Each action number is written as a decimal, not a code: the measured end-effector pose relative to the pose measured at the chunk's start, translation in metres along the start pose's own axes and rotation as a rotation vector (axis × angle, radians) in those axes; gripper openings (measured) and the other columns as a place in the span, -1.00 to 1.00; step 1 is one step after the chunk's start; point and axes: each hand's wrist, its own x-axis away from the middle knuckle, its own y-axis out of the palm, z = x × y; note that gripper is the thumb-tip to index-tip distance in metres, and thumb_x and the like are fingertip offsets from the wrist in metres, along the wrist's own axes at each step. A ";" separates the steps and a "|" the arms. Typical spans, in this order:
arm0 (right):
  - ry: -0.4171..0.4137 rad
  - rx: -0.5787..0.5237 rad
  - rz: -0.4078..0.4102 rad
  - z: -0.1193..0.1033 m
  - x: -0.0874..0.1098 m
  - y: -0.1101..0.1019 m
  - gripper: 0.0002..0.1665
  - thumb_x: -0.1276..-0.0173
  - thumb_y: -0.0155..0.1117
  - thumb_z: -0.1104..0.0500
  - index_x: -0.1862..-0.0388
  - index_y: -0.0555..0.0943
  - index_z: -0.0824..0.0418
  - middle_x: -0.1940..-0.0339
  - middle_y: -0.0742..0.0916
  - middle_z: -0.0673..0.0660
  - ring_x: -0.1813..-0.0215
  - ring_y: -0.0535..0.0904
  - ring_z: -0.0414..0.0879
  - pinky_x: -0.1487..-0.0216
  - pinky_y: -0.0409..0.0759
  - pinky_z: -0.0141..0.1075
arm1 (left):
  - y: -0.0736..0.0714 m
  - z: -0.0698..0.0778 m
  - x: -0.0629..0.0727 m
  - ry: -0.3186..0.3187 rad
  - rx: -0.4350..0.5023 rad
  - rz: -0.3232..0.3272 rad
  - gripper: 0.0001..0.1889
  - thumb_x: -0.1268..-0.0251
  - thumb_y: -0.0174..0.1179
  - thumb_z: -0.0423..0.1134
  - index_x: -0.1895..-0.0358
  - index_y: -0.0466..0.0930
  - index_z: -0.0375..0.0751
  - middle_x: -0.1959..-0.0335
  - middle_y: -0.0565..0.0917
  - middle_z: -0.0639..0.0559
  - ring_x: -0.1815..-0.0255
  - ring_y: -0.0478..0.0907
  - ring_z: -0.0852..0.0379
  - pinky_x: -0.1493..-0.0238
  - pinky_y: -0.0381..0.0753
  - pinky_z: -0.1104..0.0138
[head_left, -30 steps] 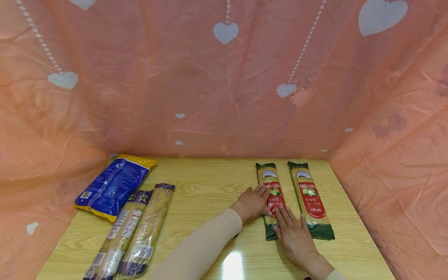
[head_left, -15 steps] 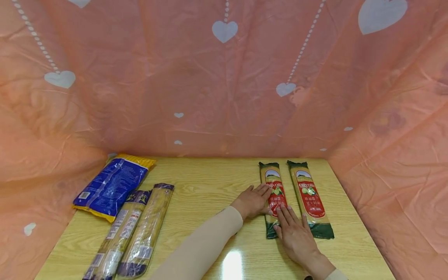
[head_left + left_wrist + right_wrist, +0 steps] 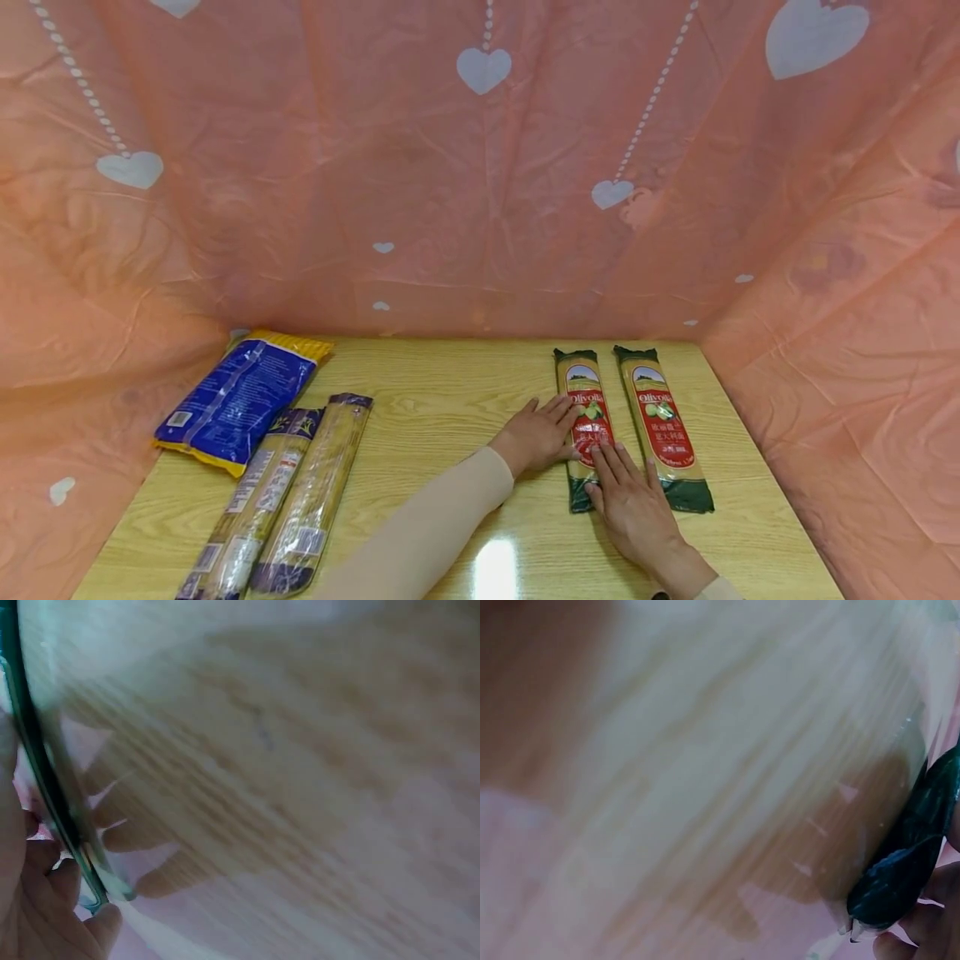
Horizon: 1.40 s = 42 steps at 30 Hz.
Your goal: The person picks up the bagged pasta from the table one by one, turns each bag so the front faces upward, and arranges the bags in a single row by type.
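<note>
In the head view a spaghetti pack (image 3: 581, 379) with a red label and green ends lies flat at the table's right side. Across its left edge and label rest the extended fingers of my left hand (image 3: 534, 437). My right hand (image 3: 637, 517) lies with straight fingers on the pack's lower part, its thumb near the green end. A second, matching pack (image 3: 663, 417) lies just to the right, a narrow strip of table between them. The left wrist view shows the pack's green edge (image 3: 41, 761) by the fingers; in the right wrist view a green end (image 3: 900, 877) sits beside fingertips.
On the left lie two long noodle packs (image 3: 315, 492) (image 3: 255, 500) with purple ends, side by side. Behind them a blue and yellow bag (image 3: 243, 404) overlaps one pack. Pink curtain (image 3: 480, 208) hangs behind and along both sides of the wooden table (image 3: 427, 400).
The spaghetti pack under my hands has shifted slightly right, narrowing the gap to its neighbour. During the last half second hands and packs have stayed almost still.
</note>
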 end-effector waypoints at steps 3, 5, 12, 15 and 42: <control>0.001 0.015 -0.009 0.000 0.000 0.000 -0.30 -0.68 0.12 -0.05 -0.62 0.37 0.27 -0.63 0.43 0.26 -0.64 0.31 0.26 -0.54 0.14 0.46 | -0.002 -0.005 0.010 0.003 0.034 -0.005 -0.18 -0.64 -0.19 0.36 -0.75 -0.04 0.02 -0.77 0.03 0.08 -0.76 -0.03 0.14 -0.70 0.12 0.10; 0.006 0.021 -0.007 0.000 0.000 -0.001 -0.31 -0.68 0.13 -0.05 -0.61 0.38 0.27 -0.62 0.45 0.26 -0.64 0.32 0.26 -0.54 0.13 0.44 | -0.003 -0.011 0.018 0.000 0.070 -0.018 -0.18 -0.64 -0.14 0.34 -0.75 -0.02 0.00 -0.77 0.03 0.06 -0.76 -0.03 0.12 -0.70 0.10 0.09; 0.010 0.026 -0.001 0.002 -0.001 -0.003 -0.32 -0.66 0.16 -0.02 -0.61 0.39 0.27 -0.61 0.46 0.26 -0.63 0.34 0.27 -0.56 0.13 0.42 | -0.010 -0.048 0.060 -0.042 0.172 -0.048 -0.20 -0.66 -0.05 0.25 -0.74 0.02 -0.05 -0.77 0.01 0.00 -0.78 -0.09 0.06 -0.72 0.03 0.05; 0.005 0.019 0.000 0.003 -0.001 -0.002 -0.32 -0.67 0.14 -0.02 -0.61 0.38 0.28 -0.62 0.45 0.27 -0.63 0.33 0.27 -0.56 0.13 0.42 | -0.016 -0.071 0.085 -0.075 0.222 -0.035 -0.23 -0.67 -0.02 0.20 -0.73 0.05 -0.08 -0.76 0.05 -0.02 -0.78 -0.08 0.03 -0.72 0.01 0.00; -0.014 0.027 0.039 0.003 -0.001 0.000 -0.31 -0.64 0.19 -0.02 -0.59 0.41 0.28 -0.58 0.50 0.28 -0.60 0.39 0.26 -0.54 0.17 0.43 | 0.002 -0.202 0.297 -0.329 0.420 -0.137 0.15 -0.10 0.50 0.21 -0.68 0.15 -0.24 -0.69 0.12 -0.37 -0.69 -0.05 -0.47 -0.47 -0.23 -0.55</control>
